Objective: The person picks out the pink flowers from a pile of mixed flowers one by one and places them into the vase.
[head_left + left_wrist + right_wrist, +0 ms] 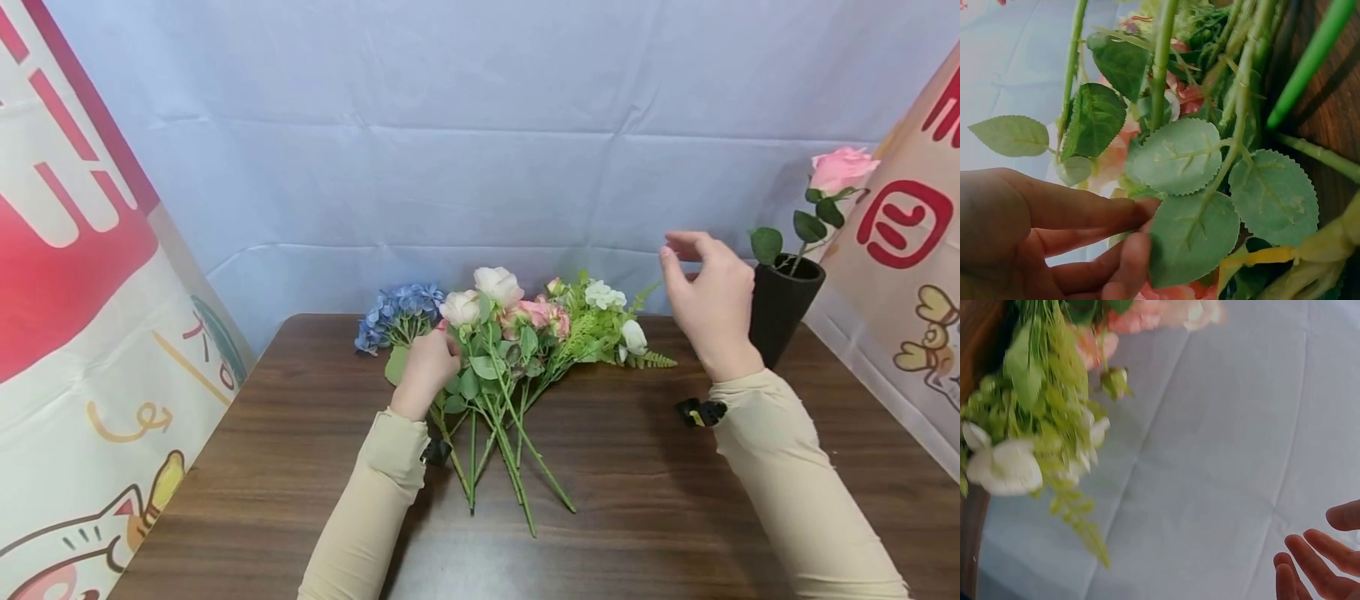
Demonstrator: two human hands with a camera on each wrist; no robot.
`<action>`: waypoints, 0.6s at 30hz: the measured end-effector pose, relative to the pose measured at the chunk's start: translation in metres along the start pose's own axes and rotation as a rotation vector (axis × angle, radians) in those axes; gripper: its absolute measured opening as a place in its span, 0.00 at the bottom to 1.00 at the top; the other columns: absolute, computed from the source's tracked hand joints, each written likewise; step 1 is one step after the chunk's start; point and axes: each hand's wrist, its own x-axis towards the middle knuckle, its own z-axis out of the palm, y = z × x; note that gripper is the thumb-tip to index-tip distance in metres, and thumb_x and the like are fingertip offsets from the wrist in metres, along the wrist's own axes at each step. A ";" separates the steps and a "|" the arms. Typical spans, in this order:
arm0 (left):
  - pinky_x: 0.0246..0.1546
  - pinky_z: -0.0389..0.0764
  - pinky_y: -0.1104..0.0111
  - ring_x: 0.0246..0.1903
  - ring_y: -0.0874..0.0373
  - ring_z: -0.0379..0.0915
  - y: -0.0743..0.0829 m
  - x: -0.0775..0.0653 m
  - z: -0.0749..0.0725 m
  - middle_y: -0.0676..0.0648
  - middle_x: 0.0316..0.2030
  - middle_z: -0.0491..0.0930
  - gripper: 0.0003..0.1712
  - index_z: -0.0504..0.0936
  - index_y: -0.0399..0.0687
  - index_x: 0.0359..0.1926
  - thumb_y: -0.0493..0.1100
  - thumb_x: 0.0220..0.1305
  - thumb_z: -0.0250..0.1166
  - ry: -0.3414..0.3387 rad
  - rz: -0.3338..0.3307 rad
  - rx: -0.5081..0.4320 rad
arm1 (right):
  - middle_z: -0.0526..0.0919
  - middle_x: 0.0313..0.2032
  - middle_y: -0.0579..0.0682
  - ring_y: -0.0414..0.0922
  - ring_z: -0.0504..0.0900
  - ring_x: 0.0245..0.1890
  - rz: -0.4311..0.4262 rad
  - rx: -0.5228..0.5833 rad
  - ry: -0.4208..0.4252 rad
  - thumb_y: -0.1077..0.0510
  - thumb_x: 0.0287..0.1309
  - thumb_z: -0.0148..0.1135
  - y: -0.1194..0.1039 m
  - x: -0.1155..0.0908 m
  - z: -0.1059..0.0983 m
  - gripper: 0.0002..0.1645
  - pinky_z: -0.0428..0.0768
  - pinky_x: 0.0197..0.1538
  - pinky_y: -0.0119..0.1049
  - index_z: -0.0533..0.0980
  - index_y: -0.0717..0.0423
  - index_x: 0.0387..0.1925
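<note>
In the head view my left hand (pixel 429 371) reaches into the left part of a bunch of artificial flowers, beside a white rose (pixel 498 286) and a blue hydrangea (pixel 405 310). Up close in the left wrist view, its fingertips meet at the edge of a serrated green leaf (pixel 1194 240), which partly hides them. My right hand (pixel 712 300) is raised in the air with fingers loosely bent and holding nothing. Just right of it stands a black vase (pixel 787 312), partly behind the hand, with one pink rose (pixel 843 171) upright in it.
Pink roses (pixel 536 315), white blossoms (pixel 603 294) and green fern sprigs (pixel 588 337) lie bunched at the back of the wooden table (pixel 630 500). Several green stems (pixel 517 475) fan toward the front. A pale blue cloth (pixel 487 125) hangs behind, with printed cloths at both sides.
</note>
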 end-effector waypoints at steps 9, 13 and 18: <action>0.13 0.57 0.68 0.15 0.57 0.54 0.004 0.001 0.008 0.51 0.14 0.53 0.19 0.57 0.52 0.14 0.30 0.54 0.53 -0.108 -0.183 0.078 | 0.84 0.45 0.56 0.52 0.81 0.45 0.030 0.052 -0.088 0.51 0.65 0.55 -0.005 -0.016 0.025 0.19 0.80 0.42 0.49 0.79 0.57 0.50; 0.14 0.56 0.68 0.16 0.57 0.52 0.002 0.001 0.011 0.52 0.14 0.51 0.19 0.57 0.52 0.15 0.30 0.54 0.52 -0.115 -0.207 0.075 | 0.84 0.45 0.57 0.52 0.81 0.45 0.049 0.063 -0.118 0.52 0.65 0.55 -0.007 -0.024 0.034 0.18 0.80 0.42 0.48 0.79 0.57 0.50; 0.14 0.55 0.70 0.14 0.60 0.48 -0.005 0.004 0.016 0.54 0.12 0.49 0.21 0.56 0.52 0.12 0.30 0.54 0.50 -0.091 -0.195 0.043 | 0.84 0.45 0.57 0.53 0.81 0.45 0.070 0.079 -0.157 0.53 0.64 0.55 -0.008 -0.033 0.045 0.18 0.80 0.41 0.49 0.79 0.58 0.50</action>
